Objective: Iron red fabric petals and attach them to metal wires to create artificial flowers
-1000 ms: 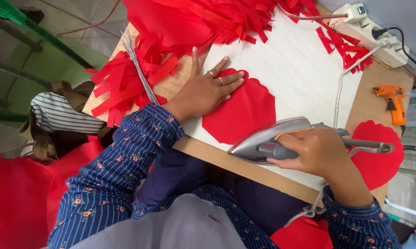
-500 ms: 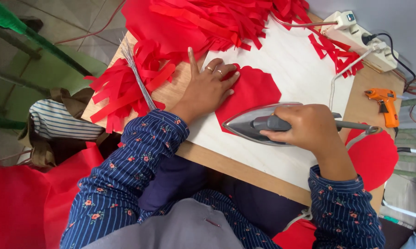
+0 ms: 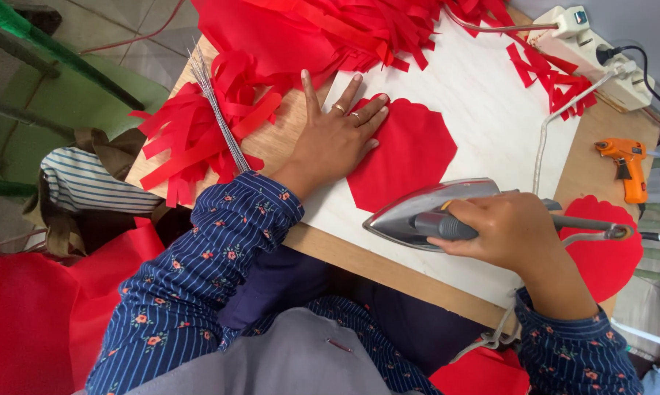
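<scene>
A red scalloped fabric piece [image 3: 410, 153] lies flat on a white board [image 3: 483, 110]. My left hand [image 3: 333, 139] presses on its left edge, fingers spread. My right hand [image 3: 502, 230] grips the dark handle of a silver clothes iron [image 3: 425, 212], whose point sits at the fabric's near edge. The iron's cord [image 3: 545, 139] runs up to a power strip [image 3: 600, 51].
A heap of red fabric strips [image 3: 300, 44] covers the board's far side and left edge, beside a bundle of thin wires [image 3: 216, 110]. An orange glue gun [image 3: 626, 168] and another red scalloped piece [image 3: 604, 252] lie at right. Red cloth [image 3: 30, 314] hangs at lower left.
The iron has slid left along the fabric's near edge. My left hand has spread its fingers wider on the fabric.
</scene>
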